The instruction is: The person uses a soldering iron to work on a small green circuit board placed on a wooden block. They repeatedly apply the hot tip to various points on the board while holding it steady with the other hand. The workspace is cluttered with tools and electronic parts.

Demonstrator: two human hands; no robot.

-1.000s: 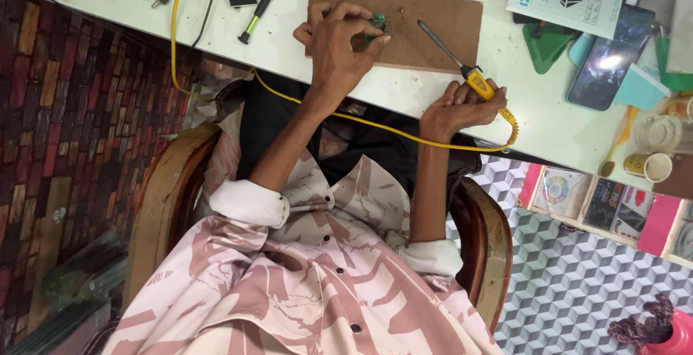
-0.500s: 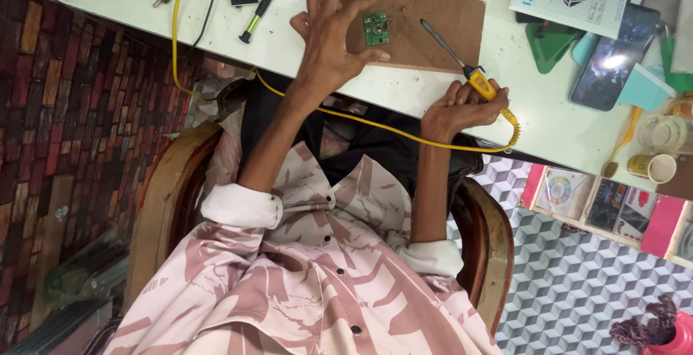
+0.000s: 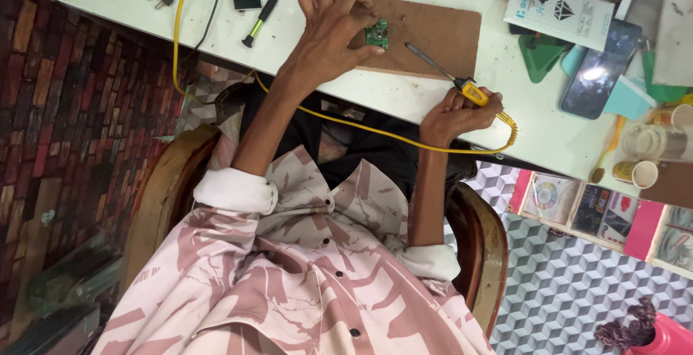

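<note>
Pinched in our left hand [image 3: 333,28], the small green circuit board [image 3: 377,34] sits over the brown board [image 3: 440,33] on the white table [image 3: 404,98]. Our right hand [image 3: 453,115] wraps closed around the yellow soldering iron [image 3: 449,75], its tip near the circuit board.

The left hand [image 3: 336,26] now sits a little further along the brown board [image 3: 433,33], fingers pinching the small green circuit board [image 3: 377,33], which a second ago was almost hidden under the fingers and now shows clear at the fingertips. The right hand [image 3: 455,113] has tilted the yellow-handled soldering iron [image 3: 447,73], its tip now nearer the circuit board.
</note>
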